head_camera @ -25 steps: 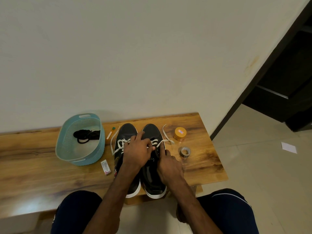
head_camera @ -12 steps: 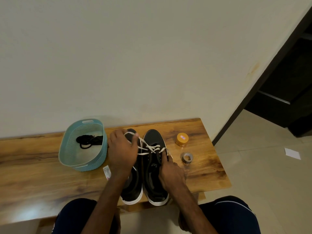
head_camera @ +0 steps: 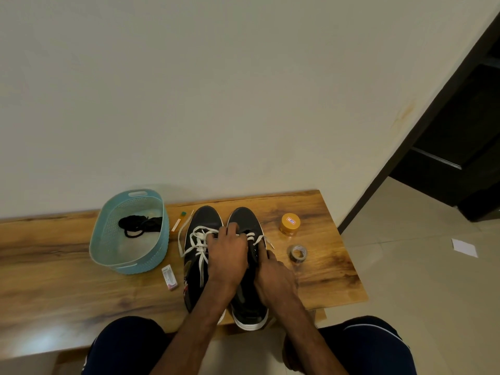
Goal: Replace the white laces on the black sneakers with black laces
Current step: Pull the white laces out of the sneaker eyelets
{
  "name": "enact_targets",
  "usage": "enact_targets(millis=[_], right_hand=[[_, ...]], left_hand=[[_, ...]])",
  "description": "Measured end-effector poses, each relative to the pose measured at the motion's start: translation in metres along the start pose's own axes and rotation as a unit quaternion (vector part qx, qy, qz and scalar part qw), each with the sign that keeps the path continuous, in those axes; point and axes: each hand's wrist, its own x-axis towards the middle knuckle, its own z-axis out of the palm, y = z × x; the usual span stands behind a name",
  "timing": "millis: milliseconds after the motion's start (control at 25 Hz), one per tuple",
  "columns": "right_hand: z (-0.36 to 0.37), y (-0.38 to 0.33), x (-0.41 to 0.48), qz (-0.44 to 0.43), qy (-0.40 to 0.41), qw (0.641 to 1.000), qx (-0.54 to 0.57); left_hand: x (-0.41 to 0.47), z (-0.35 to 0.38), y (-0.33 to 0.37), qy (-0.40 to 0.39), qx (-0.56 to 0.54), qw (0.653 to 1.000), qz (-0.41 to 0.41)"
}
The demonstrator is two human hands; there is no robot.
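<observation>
White laces (head_camera: pixel 198 240) sat partly loosened in their eyelets on the black sneakers. The pair stood side by side at lower centre of frame on the table (head_camera: pixel 54 255), toes to the wall and heels at the near edge. On the frame-left sneaker (head_camera: pixel 204 220) the lace was slack, with one end trailing off its left side onto the wood. The lacing of the frame-right sneaker (head_camera: pixel 244 216) was mostly covered by hands.

Left hand (head_camera: pixel 227 255) lay across the gap between the pair, fingers curled down onto the frame-right sneaker's upper rows. I could not tell whether its grip pinched a lace, because the back of the hand hid the fingertips. Right hand (head_camera: pixel 273 274) sat at that sneaker's right edge, fingers fairly straight against the eyelet side. Its grip was spread and pressing rather than wrapping, as far as seen.

Black laces (head_camera: pixel 140 224) lay bundled in the teal basket (head_camera: pixel 127 267), left of centre. An orange jar (head_camera: pixel 290 224) and a tape roll (head_camera: pixel 297 253) stood just right of the sneakers.

Risks (judgement):
- A hard pull on one row while the lower rows were tight could drag or tip the sneaker if the right hand eased off.
- A tug toward the near edge could slide it off the table.
- The two slack laces lay close together and could tangle.
- A wide sweep rightward could knock the jar.

Change from half a second earlier: the left hand had been over the frame-left sneaker's toe, drawing a lace taut leftward. It was now back on the lacing, and that lace lay slack. The right hand had kept much the same place.
</observation>
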Motion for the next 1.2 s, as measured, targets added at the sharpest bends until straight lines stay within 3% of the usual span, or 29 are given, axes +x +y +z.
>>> enact_targets(millis=[160, 280, 360, 480, 600, 680, 760, 840, 1040, 1200], right_hand=[[-0.002, -0.001, -0.002, 0.011, -0.007, 1.000, -0.015], [-0.004, 0.000, -0.003, 0.023, -0.017, 0.999, -0.038], [-0.006, 0.001, -0.002, 0.030, -0.016, 0.999, -0.041], [-0.006, 0.003, -0.002, 0.030, -0.020, 0.999, -0.017], [-0.010, 0.003, 0.005, -0.018, 0.005, 0.995, 0.095], [-0.016, 0.001, 0.015, -0.074, 0.047, 0.983, 0.164], [-0.020, -0.001, 0.028, -0.118, 0.060, 0.985, 0.113], [-0.019, -0.003, 0.036, -0.131, 0.032, 0.990, 0.039], [-0.007, -0.004, 0.038, -0.120, 0.011, 0.991, 0.059], [-0.018, 0.007, 0.039, -0.072, 0.122, 0.966, 0.217]], left_hand=[[-0.003, -0.016, -0.014, 0.067, -0.116, 0.989, -0.055], [0.000, -0.042, -0.055, 0.206, -0.223, 0.940, -0.155], [0.001, -0.054, -0.087, 0.243, -0.232, 0.912, -0.236], [-0.001, -0.054, -0.107, 0.172, -0.203, 0.927, -0.264], [-0.006, -0.048, -0.095, 0.076, -0.188, 0.955, -0.217], [-0.009, -0.044, -0.079, 0.044, -0.188, 0.975, -0.113], [-0.010, -0.033, -0.061, -0.031, -0.153, 0.988, 0.015], [-0.008, -0.021, -0.049, -0.105, -0.131, 0.983, 0.075], [0.003, -0.004, -0.054, -0.147, -0.151, 0.976, 0.056], [0.005, 0.004, -0.059, -0.129, -0.130, 0.982, 0.048]])
